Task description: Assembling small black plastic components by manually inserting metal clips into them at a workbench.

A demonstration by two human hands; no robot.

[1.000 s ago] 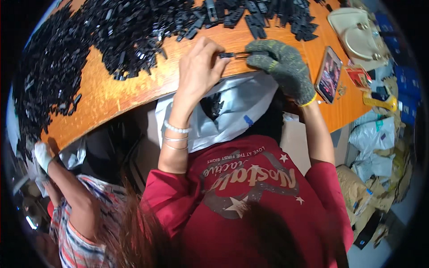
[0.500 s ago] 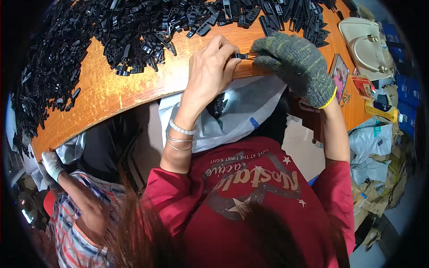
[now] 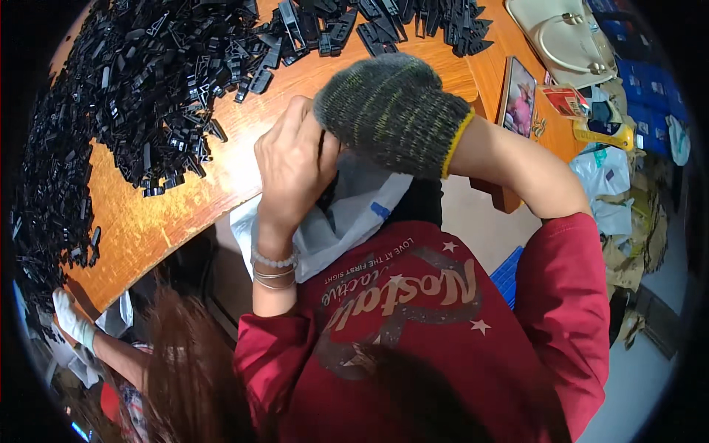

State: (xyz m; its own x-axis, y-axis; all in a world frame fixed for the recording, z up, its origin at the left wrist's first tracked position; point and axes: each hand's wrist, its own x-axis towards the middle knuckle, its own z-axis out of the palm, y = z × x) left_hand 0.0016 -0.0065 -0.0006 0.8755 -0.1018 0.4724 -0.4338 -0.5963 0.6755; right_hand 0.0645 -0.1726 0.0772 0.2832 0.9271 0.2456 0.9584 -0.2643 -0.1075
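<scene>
My bare left hand (image 3: 289, 164), with a beaded bracelet and metal bangles at the wrist, is closed at the table's front edge. My right hand (image 3: 391, 111), in a grey and yellow knit glove, is curled down over its fingertips. The two hands meet. The small black plastic clip seen between them earlier is now hidden under the glove and fingers. Below them a white plastic bag (image 3: 314, 247) hangs open between the table edge and my lap. A large heap of black plastic clips (image 3: 162, 81) lies just beyond my left hand.
The wooden table (image 3: 140, 229) has a curved front edge. To the right are a photo (image 3: 518, 100), a cream handbag (image 3: 557, 40), a red packet (image 3: 565, 102) and a yellow bottle (image 3: 605, 135). Another person's gloved hand (image 3: 72, 317) rests at the far left edge.
My gloved right hand has moved left and closed over the fingers of my left hand, covering the clip. The view has shifted, and the table things appear farther left.
</scene>
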